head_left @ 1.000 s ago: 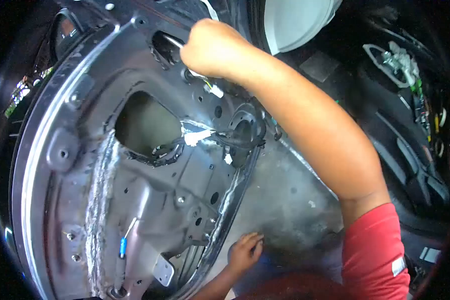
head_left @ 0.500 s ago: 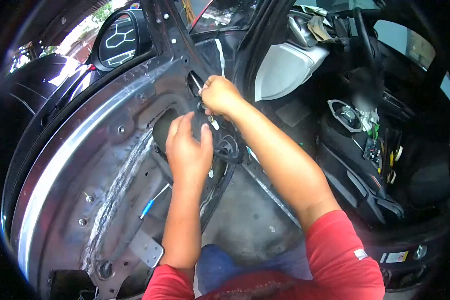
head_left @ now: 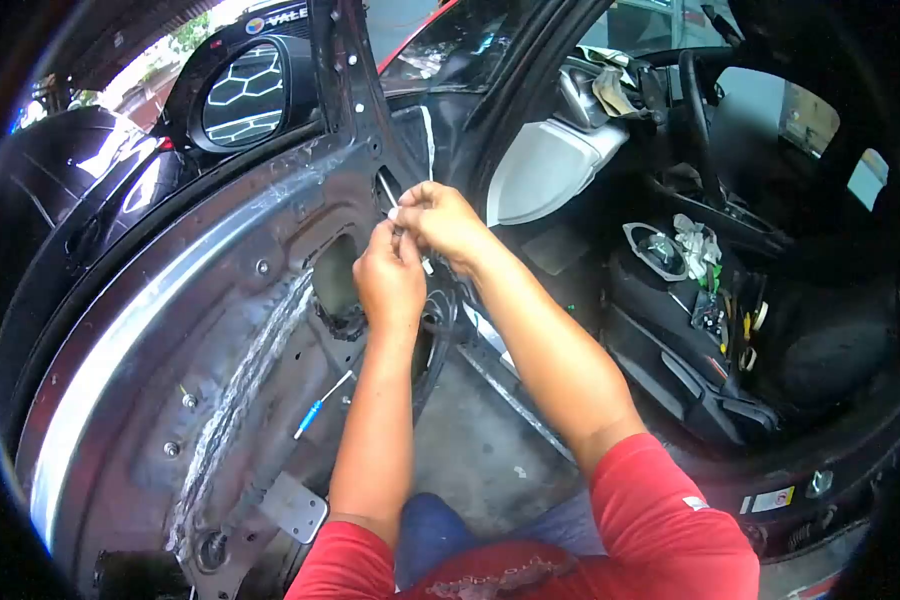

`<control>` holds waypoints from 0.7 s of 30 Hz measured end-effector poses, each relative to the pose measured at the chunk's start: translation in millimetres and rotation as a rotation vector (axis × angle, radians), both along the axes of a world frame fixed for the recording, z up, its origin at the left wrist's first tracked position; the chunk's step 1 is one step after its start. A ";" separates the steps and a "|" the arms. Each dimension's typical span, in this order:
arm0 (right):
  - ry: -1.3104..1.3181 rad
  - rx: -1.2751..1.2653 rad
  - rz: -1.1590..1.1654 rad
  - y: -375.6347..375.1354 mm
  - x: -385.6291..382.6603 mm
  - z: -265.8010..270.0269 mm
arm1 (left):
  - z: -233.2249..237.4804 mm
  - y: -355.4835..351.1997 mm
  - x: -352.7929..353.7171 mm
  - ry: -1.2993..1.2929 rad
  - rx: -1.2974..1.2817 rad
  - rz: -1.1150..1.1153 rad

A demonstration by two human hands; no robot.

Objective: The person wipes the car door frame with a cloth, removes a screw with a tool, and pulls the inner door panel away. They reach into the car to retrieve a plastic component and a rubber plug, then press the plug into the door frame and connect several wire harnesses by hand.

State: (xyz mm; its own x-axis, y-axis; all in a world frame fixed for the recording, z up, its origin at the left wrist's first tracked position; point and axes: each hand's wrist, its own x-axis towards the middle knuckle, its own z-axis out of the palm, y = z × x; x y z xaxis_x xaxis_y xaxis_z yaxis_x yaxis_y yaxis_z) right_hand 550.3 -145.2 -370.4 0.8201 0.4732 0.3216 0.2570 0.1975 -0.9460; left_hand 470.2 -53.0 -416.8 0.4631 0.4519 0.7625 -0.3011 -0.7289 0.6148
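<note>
My right hand (head_left: 440,222) is closed in a pinch on a slender, shiny rod-like piece (head_left: 388,190), which reaches into a slot in the bare car door (head_left: 270,240). My left hand (head_left: 390,280) is just below it, its thumb and fingertips pressed together near the right fingers. What the left fingertips hold is hidden. A small white connector (head_left: 428,267) shows beneath the right hand, with dark cables (head_left: 445,310) lower down. Left of my left forearm, a blue-handled tool (head_left: 310,415) with a thin metal shaft rests against the door.
A flat metal plate (head_left: 295,508) sits low on the door, beside my left sleeve. The side mirror (head_left: 247,95) stands beyond the door. On the right, a speaker (head_left: 658,250) and loose parts lie on the car seat. The steering wheel (head_left: 700,130) is farther back.
My left hand has moved up to the right hand, and its spread fingers have closed. The right hand still grips the rod-like piece. The whole view has shifted slightly.
</note>
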 end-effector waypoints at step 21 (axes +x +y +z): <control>0.090 0.363 -0.049 1.1 -7.5 -42.2 | 33.0 -9.6 -15.8 0.280 -0.126 0.023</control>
